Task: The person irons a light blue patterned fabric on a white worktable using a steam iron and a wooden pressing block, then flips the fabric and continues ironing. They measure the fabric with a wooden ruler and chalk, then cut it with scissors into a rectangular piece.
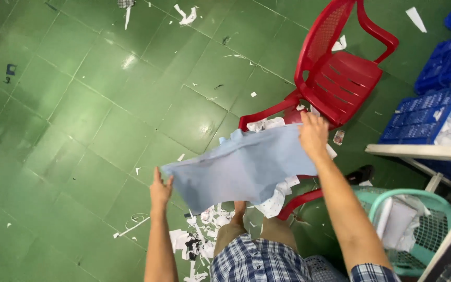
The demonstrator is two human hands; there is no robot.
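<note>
Your left hand pinches the lower left corner of a pale blue rectangular piece of woven cloth, fingers closed on the edge. Your right hand grips the upper right corner, fingers wrapped over the hem. The cloth hangs stretched between both hands, held up in the air above your knees, tilted up toward the right, mostly flat with soft folds along the top edge. Matte, thin, no print on the side showing. A second white patterned fabric piece peeks out below its lower right edge; whether it's attached, you can't tell.

Just behind the cloth stands a red moulded plastic chair, slatted seat, perforated back, glossy. The green tiled floor is shiny, with white paper and fabric scraps heaped near your bare foot. Right side is crowded: a teal plastic mesh basket holding white pieces, stacked blue plastic crates, a pale table edge. Wide open floor lies to your left and ahead. Your checked blue shorts fill the bottom.
</note>
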